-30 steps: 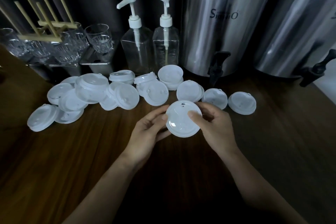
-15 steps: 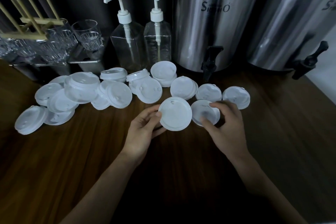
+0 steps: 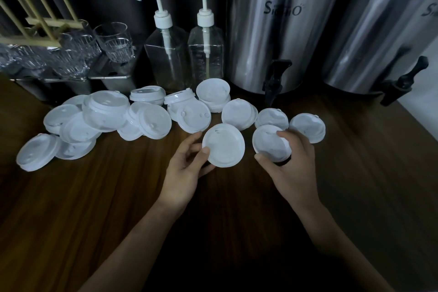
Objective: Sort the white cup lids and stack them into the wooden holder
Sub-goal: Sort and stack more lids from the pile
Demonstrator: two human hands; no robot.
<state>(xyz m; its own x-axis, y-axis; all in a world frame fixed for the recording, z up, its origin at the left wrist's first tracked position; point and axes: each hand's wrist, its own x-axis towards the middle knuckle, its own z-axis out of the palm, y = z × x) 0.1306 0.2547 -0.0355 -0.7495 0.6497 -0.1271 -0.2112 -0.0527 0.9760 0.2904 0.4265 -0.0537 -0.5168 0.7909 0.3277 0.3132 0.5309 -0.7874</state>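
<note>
Several white cup lids (image 3: 104, 114) lie scattered across the wooden counter (image 3: 106, 197). My left hand (image 3: 187, 168) holds one white lid (image 3: 224, 146) by its left edge, thumb on top. Just to its right, my right hand (image 3: 294, 163) grips a second lid (image 3: 269, 143) between thumb and fingers. Two more lids (image 3: 308, 127) lie just beyond that hand. The wooden holder (image 3: 40, 23), made of thin upright dowels, stands at the far left above the glasses, partly cut off by the frame edge.
Several drinking glasses (image 3: 113, 42) stand on a metal tray at the back left. Two clear pump bottles (image 3: 206, 50) stand behind the lids. Two large steel dispensers (image 3: 272, 21) with black taps fill the back right.
The two hands first held one lid together. My right hand then let go, reached right, and now grips a second lid lying on the counter. My left hand keeps the first lid.
</note>
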